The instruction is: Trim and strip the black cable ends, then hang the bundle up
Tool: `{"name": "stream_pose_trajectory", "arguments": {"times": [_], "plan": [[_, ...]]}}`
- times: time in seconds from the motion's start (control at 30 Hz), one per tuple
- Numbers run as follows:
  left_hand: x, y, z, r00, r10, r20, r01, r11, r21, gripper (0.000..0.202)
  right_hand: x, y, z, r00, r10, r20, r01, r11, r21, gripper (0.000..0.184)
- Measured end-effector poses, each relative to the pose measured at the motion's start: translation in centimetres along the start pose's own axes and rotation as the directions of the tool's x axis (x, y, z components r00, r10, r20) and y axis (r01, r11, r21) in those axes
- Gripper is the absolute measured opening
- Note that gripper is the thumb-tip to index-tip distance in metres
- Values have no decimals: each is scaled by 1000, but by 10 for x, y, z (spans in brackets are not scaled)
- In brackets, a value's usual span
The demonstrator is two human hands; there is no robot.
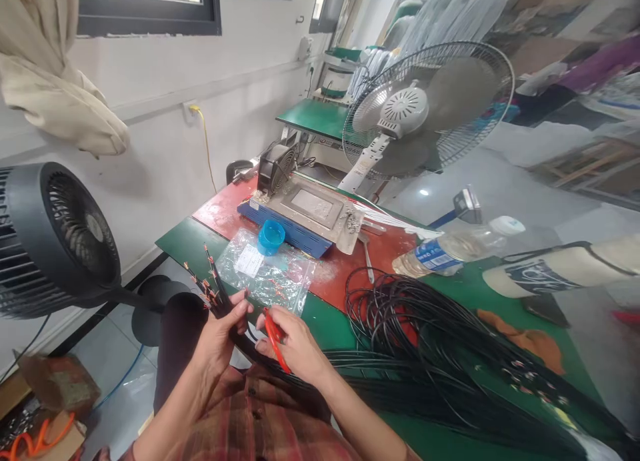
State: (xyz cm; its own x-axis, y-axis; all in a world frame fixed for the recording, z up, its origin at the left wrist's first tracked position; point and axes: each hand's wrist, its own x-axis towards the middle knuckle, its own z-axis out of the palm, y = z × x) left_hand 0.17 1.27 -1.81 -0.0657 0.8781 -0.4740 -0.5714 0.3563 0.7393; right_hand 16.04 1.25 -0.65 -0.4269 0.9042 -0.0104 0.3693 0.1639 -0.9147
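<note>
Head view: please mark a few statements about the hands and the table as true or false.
1. The left hand holds a bundle of black cables with stripped ends. True.
2. The right hand holds a blue tool. False: its tool has red handles.
3. The bottle stands upright. False: it lies on its side.
4. A coil of black cable lies on the table. True.
</note>
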Motion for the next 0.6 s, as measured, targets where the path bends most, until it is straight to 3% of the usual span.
{"name": "stream_pose_trajectory", "arguments": {"times": [0.1, 0.23, 0.6], "plan": [[0, 0, 0, 1000, 12, 12, -12, 1000, 21, 35, 0, 1, 0, 990, 91, 107, -109, 978, 175, 38], [-2, 0, 1, 1000, 13, 6, -14, 1000, 18, 34, 0, 3, 3, 978, 91, 186, -155, 918, 365, 49], [3, -7, -4, 1000, 10, -27, -9, 1000, 22, 35, -5, 12, 11, 947, 173, 270, -295, 802, 520, 43]]}}
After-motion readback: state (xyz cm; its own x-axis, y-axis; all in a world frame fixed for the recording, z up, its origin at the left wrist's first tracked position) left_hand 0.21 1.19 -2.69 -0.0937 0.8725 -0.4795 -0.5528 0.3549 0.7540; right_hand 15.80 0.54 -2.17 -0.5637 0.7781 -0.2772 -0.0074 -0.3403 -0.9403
